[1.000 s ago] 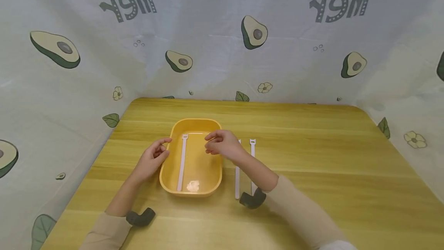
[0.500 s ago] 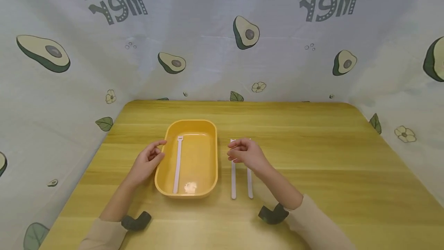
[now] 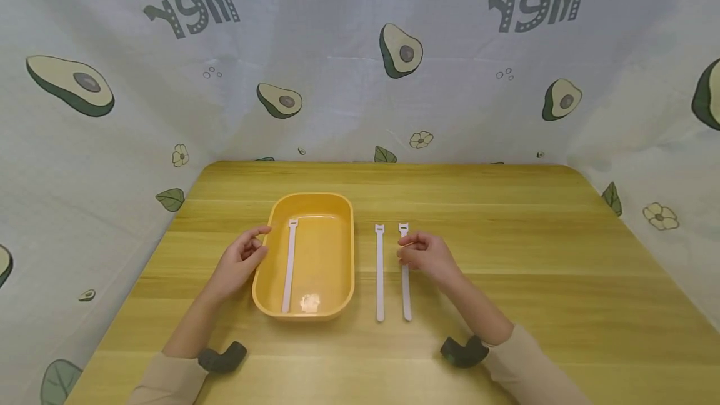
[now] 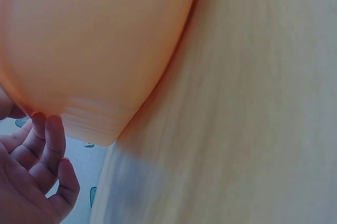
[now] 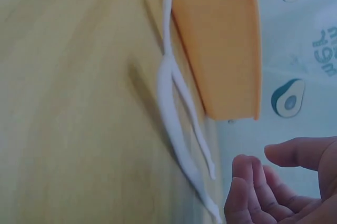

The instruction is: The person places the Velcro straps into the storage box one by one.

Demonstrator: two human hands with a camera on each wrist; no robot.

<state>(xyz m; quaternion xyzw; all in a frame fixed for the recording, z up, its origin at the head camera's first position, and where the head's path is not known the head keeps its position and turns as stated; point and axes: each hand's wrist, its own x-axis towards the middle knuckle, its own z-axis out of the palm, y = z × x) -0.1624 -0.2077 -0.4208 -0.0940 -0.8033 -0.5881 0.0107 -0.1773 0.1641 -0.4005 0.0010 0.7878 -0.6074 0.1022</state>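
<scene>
A yellow plastic tray stands left of centre on the table. Inside it lies one white cable tie with a slotted head. My left hand holds the tray by its left rim, the fingertips against its wall. Two more white cable ties lie side by side to the tray's right, a nearer-tray tie and a right-hand tie. Over the upper part of the right-hand tie hovers my right hand. Its thumb and fingers are apart, with nothing between them.
The wood-grain table extends to the right of the ties. A white curtain printed with avocados hangs behind the table and along both sides. Each sleeve has a dark bent piece at the wrist.
My right hand has moved right, from above the tray past the first tie to the right-hand tie. The left hand keeps its place at the rim. The head view has shifted slightly.
</scene>
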